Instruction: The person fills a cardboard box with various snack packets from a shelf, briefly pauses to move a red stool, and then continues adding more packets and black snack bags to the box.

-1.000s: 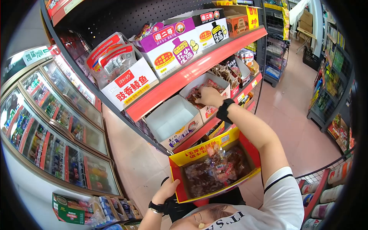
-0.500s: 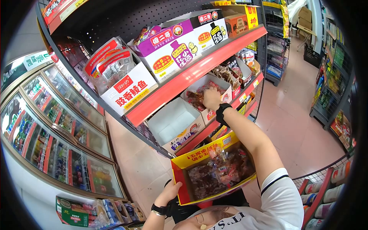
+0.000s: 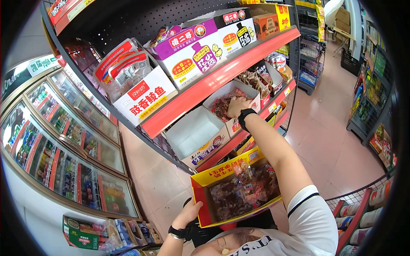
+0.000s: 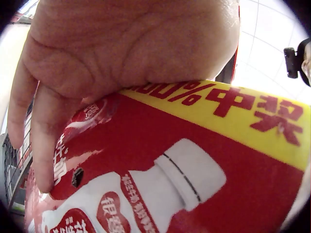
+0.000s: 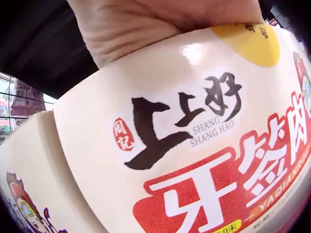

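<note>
At shop shelves (image 3: 213, 83), L hand (image 3: 190, 213) fingers clasp corner of likely light, bendy carton (image 3: 220, 171); R hand (image 3: 236, 106) in shelf box (image 3: 234, 124), fingers hidden.

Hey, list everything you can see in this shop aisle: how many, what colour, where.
carton: one, red and yellow, held low, full of snack packets.
display box: one, white, middle shelf, holding reddish packets.
empty box: one, white, beside it.
purple box: one, purple and white, upper shelf.
drinks cooler: one, glass-fronted, beside the shelving.
left hand: one, grips the carton's corner.
right hand: one, in the display box.
</note>
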The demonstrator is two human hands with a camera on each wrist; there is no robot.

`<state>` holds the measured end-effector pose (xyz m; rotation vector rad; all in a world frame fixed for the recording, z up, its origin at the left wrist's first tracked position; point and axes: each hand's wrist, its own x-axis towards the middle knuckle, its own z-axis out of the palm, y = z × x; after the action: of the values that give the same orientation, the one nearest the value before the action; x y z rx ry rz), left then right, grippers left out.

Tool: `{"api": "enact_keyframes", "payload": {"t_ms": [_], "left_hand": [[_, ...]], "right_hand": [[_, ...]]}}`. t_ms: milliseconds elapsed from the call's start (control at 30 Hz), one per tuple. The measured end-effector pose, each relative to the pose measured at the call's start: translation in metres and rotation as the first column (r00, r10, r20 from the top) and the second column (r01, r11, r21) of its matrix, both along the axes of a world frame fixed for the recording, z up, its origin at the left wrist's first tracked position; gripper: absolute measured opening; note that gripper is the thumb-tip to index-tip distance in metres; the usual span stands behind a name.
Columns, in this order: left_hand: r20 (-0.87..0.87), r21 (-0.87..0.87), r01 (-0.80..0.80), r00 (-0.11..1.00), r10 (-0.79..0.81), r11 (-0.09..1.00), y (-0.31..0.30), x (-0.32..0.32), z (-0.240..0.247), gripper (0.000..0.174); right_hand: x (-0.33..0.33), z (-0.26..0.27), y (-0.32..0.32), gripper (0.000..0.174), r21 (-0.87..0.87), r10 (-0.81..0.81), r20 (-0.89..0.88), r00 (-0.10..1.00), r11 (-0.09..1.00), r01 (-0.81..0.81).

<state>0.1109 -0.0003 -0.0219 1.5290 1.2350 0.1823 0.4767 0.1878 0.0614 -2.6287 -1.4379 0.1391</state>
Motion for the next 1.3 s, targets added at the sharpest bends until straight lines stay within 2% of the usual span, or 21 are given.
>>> {"api": "enact_keyframes", "payload": {"t_ms": [67, 133, 233, 367, 433, 533, 667, 733, 767, 800, 833, 867, 900, 967, 1000, 1033, 1100, 1133, 1200, 1233, 1300], "left_hand": [[0.003, 0.017, -0.002, 1.000, 0.002, 1.000, -0.001, 0.001, 0.000, 0.036], [-0.022, 0.032, 0.028, 0.999, -0.028, 0.999, -0.001, 0.003, 0.006, 0.038], [-0.004, 0.007, 0.002, 1.000, -0.002, 1.000, -0.004, 0.008, 0.014, 0.039], [0.023, -0.003, -0.005, 1.000, 0.005, 1.000, -0.003, 0.006, 0.010, 0.040], [-0.013, 0.059, 0.028, 1.000, -0.027, 0.998, -0.003, 0.004, 0.008, 0.039], [0.007, 0.044, 0.007, 1.000, -0.007, 0.999, -0.001, 0.001, -0.002, 0.039], [0.009, 0.026, 0.011, 1.000, -0.012, 1.000, -0.004, 0.003, 0.007, 0.038], [0.001, 0.020, 0.023, 1.000, -0.023, 1.000, -0.006, 0.005, 0.011, 0.039], [0.004, 0.021, 0.021, 1.000, -0.021, 1.000, -0.006, 0.005, 0.012, 0.039], [0.013, 0.026, 0.020, 1.000, -0.021, 0.999, -0.007, 0.005, 0.013, 0.039], [0.020, 0.032, 0.021, 1.000, -0.022, 0.999, -0.007, 0.005, 0.013, 0.039], [0.020, 0.031, 0.023, 1.000, -0.023, 0.999, -0.008, 0.005, 0.012, 0.039], [0.024, 0.028, 0.000, 1.000, -0.001, 1.000, -0.008, 0.004, 0.009, 0.038], [0.028, 0.020, -0.016, 1.000, 0.015, 1.000, -0.007, 0.002, 0.003, 0.037], [0.044, 0.031, -0.003, 0.999, 0.001, 1.000, -0.006, 0.001, 0.001, 0.038], [0.060, 0.041, 0.010, 0.998, -0.012, 0.999, -0.004, 0.000, -0.002, 0.039], [0.050, 0.059, 0.023, 0.998, -0.026, 0.998, 0.000, -0.001, -0.009, 0.041], [0.037, 0.080, 0.034, 0.999, -0.037, 0.996, 0.000, 0.000, -0.012, 0.043], [0.046, 0.086, 0.045, 0.998, -0.049, 0.995, 0.000, 0.004, -0.008, 0.045], [0.052, 0.097, 0.055, 0.997, -0.060, 0.994, 0.001, 0.006, -0.006, 0.046], [0.046, 0.115, 0.065, 0.996, -0.070, 0.991, 0.003, 0.009, -0.006, 0.047]], "right_hand": [[0.001, 0.003, -0.003, 0.071, -0.008, 0.012, -0.052, 0.999, 1.000, -0.012], [0.002, 0.001, -0.007, 0.062, 0.150, 0.029, -0.061, 0.998, 0.989, -0.020], [0.000, -0.001, -0.010, 0.053, 0.234, 0.038, -0.013, 0.999, 0.972, -0.034], [0.003, -0.001, -0.012, 0.047, 0.222, 0.057, -0.035, 0.998, 0.974, -0.048], [0.006, -0.006, -0.009, 0.040, 0.283, 0.090, -0.172, 0.981, 0.958, -0.038], [0.010, -0.014, -0.007, 0.033, 0.344, 0.177, -0.109, 0.978, 0.930, -0.130], [0.011, -0.018, -0.008, 0.026, 0.442, 0.182, -0.082, 0.980, 0.888, -0.128], [0.010, -0.020, -0.013, 0.024, 0.740, 0.246, -0.165, 0.955, 0.671, -0.045], [0.012, -0.019, -0.013, 0.024, 0.741, 0.248, -0.162, 0.955, 0.670, -0.048], [0.015, -0.015, -0.015, 0.025, 0.796, 0.372, -0.401, 0.837, 0.593, 0.117], [0.018, -0.012, -0.017, 0.027, 0.791, 0.500, -0.580, 0.642, 0.533, 0.300], [0.028, -0.022, -0.007, 0.031, 0.919, 0.448, -0.344, 0.825, 0.341, 0.197], [0.034, -0.020, -0.012, 0.031, 0.918, 0.444, -0.345, 0.827, 0.343, 0.199], [0.043, -0.007, -0.032, 0.030, 0.820, 0.538, -0.562, 0.629, 0.462, 0.338], [0.045, 0.002, -0.048, 0.030, 0.801, 0.602, -0.594, 0.533, 0.504, 0.323], [0.047, 0.002, -0.052, 0.028, 0.855, 0.708, -0.518, 0.480, 0.432, 0.285], [0.046, 0.026, -0.099, 0.020, 0.718, 0.634, -0.684, 0.361, 0.672, 0.181], [0.041, 0.039, -0.119, 0.020, 0.715, 0.629, -0.687, 0.365, 0.676, 0.180], [0.034, 0.053, -0.144, 0.020, 0.598, 0.560, -0.782, 0.274, 0.799, 0.073], [0.034, 0.052, -0.148, 0.020, 0.593, 0.555, -0.784, 0.277, 0.802, 0.073], [0.034, 0.052, -0.157, 0.022, 0.688, 0.817, -0.458, 0.350, 0.576, -0.441]]}}
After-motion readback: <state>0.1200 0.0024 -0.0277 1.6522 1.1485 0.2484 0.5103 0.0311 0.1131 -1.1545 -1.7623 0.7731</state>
